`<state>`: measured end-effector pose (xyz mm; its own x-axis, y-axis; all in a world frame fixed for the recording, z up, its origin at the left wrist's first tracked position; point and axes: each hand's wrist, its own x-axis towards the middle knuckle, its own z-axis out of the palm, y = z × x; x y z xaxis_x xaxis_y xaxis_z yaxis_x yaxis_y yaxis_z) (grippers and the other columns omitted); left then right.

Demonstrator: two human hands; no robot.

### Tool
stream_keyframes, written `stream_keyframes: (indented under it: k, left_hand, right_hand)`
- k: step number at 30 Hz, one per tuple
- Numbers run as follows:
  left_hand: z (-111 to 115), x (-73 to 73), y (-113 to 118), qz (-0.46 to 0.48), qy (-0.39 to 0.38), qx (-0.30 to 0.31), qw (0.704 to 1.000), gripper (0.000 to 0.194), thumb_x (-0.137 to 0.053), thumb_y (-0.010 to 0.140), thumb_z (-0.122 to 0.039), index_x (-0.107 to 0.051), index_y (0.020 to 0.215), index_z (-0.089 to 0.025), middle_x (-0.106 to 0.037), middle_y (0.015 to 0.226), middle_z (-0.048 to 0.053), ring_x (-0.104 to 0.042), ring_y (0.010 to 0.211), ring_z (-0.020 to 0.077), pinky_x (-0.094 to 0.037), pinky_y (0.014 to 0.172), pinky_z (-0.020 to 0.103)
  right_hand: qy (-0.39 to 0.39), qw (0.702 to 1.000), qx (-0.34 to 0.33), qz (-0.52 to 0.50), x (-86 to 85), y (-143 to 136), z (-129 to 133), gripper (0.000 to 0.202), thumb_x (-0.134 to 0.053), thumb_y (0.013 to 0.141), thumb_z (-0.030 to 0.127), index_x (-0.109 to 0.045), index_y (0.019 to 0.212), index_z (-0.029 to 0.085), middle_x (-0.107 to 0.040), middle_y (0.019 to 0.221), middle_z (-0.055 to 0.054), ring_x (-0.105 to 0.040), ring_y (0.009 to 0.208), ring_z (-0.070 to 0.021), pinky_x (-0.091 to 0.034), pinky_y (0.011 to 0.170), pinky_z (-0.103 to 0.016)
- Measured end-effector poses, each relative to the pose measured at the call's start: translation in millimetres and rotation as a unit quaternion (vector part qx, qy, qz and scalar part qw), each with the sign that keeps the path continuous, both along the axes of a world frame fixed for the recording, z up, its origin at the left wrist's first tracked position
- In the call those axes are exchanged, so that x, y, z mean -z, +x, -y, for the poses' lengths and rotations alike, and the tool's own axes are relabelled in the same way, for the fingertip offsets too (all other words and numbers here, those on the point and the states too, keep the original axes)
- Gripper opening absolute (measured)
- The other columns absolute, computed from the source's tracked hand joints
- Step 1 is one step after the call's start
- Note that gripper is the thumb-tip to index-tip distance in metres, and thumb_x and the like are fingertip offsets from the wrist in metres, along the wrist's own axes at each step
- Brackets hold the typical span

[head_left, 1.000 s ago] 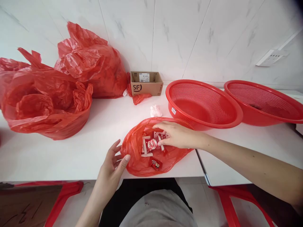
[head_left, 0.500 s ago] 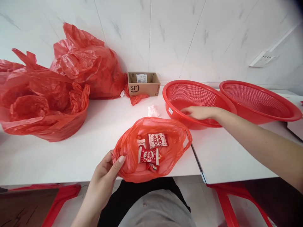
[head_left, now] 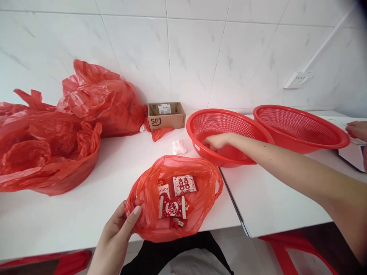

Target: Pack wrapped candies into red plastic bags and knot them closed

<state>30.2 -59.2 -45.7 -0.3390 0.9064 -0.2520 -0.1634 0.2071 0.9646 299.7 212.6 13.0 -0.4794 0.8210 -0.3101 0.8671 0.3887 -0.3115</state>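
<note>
My left hand (head_left: 122, 225) pinches the left rim of a red plastic bag (head_left: 200, 206), thumb on the outside near me. The bag's mouth gapes upward over the table's front edge. Inside lie several small wrapped packets, among them a white-and-red one (head_left: 185, 185) with double characters and a dark red one (head_left: 172, 207) below it. My right hand (head_left: 216, 142) reaches down into the nearer red mesh basket (head_left: 229, 156), at its left side. Its fingertips are hidden, and I cannot see what they touch.
A second red basket (head_left: 304, 135) stands right of the first. Another person's hand (head_left: 357, 130) shows at the far right. Large red bags (head_left: 100, 103) fill the left. A small cardboard box (head_left: 167, 116) and crumpled white tissue (head_left: 179, 147) sit near the wall.
The view has tilted up and shifted right, so everything sits lower in the picture. My right hand has moved leftward and deeper in the basket. My left hand keeps its hold on the bag.
</note>
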Motion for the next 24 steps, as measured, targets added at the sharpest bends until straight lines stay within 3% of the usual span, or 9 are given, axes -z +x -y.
stream_keyframes:
  k: [3,5,7,9,11,15,19,24]
  left_hand:
    - [-2,-0.3,-1,-0.001,0.006,-0.001,1.0,0.038,-0.071,0.079,-0.05,-0.068,0.104,-0.022,-0.073,0.106,0.007,-0.067,0.099,0.025,-0.056,0.073,0.03]
    - [-3,0.1,0,-0.003,0.007,-0.002,1.0,0.038,-0.072,0.078,-0.049,-0.068,0.104,-0.022,-0.073,0.106,0.007,-0.066,0.102,0.0257,-0.056,0.074,0.03]
    - [-3,0.6,1,-0.001,0.005,-0.004,1.0,0.039,-0.072,0.078,-0.05,-0.067,0.105,-0.022,-0.073,0.107,0.007,-0.066,0.102,0.0258,-0.056,0.075,0.031]
    - [-3,1.1,1,0.005,0.005,-0.004,1.0,0.039,-0.071,0.078,-0.049,-0.067,0.105,-0.022,-0.072,0.107,0.006,-0.066,0.1,0.0252,-0.056,0.076,0.031]
    - [-1,1.3,0,0.01,0.007,-0.003,1.0,0.037,-0.071,0.079,-0.049,-0.067,0.104,-0.022,-0.072,0.107,0.006,-0.067,0.098,0.0242,-0.056,0.076,0.03]
    - [1,1.2,-4,0.005,0.011,0.001,1.0,0.036,-0.071,0.08,-0.048,-0.067,0.103,-0.022,-0.072,0.108,0.006,-0.066,0.102,0.0241,-0.055,0.079,0.03]
    - [2,2.1,-7,0.006,0.01,0.001,1.0,0.036,-0.071,0.079,-0.048,-0.067,0.102,-0.022,-0.071,0.108,0.006,-0.065,0.102,0.0248,-0.055,0.079,0.031]
    - [2,4.9,-7,0.008,0.011,-0.003,1.0,0.035,-0.071,0.079,-0.049,-0.067,0.1,-0.022,-0.072,0.104,0.005,-0.066,0.099,0.0239,-0.055,0.078,0.031]
  right_hand:
    - [-0.052,0.998,-0.021,-0.008,-14.1,7,-8,0.012,-0.066,0.067,0.015,-0.067,0.078,0.019,-0.07,0.081,-0.003,-0.066,0.071,-0.0169,-0.052,0.062,-0.026]
    - [-0.061,0.998,-0.02,-0.008,-14.6,8,-5,0.016,-0.066,0.07,0.019,-0.067,0.086,0.019,-0.071,0.092,-0.005,-0.068,0.076,-0.0185,-0.053,0.064,-0.028]
    - [-0.063,0.998,-0.013,0.003,-5.1,7,2,0.018,-0.068,0.07,0.023,-0.069,0.087,0.02,-0.071,0.093,-0.006,-0.068,0.076,-0.0208,-0.054,0.065,-0.032]
    - [-0.058,0.998,0.003,0.019,9.7,6,9,0.008,-0.067,0.074,0.026,-0.069,0.08,0.022,-0.071,0.085,-0.005,-0.067,0.074,-0.0231,-0.054,0.067,-0.037]
    - [-0.05,0.998,0.024,0.035,22.2,8,11,0.013,-0.063,0.08,0.029,-0.067,0.07,0.022,-0.069,0.075,-0.006,-0.066,0.071,-0.0252,-0.054,0.068,-0.042]
    - [-0.078,0.995,0.032,0.062,24.9,14,2,0.005,-0.072,0.07,0.023,-0.068,0.068,0.021,-0.067,0.07,-0.005,-0.066,0.067,-0.0258,-0.054,0.064,-0.042]
    - [-0.184,0.975,0.068,0.106,17.7,20,-1,0.023,-0.078,0.063,0.023,-0.072,0.084,0.018,-0.069,0.076,-0.005,-0.067,0.067,-0.0225,-0.054,0.06,-0.036]
    - [-0.163,0.975,0.066,0.135,21.8,28,5,0.019,-0.077,0.067,0.035,-0.07,0.077,0.02,-0.067,0.074,-0.005,-0.066,0.066,-0.0217,-0.052,0.06,-0.035]
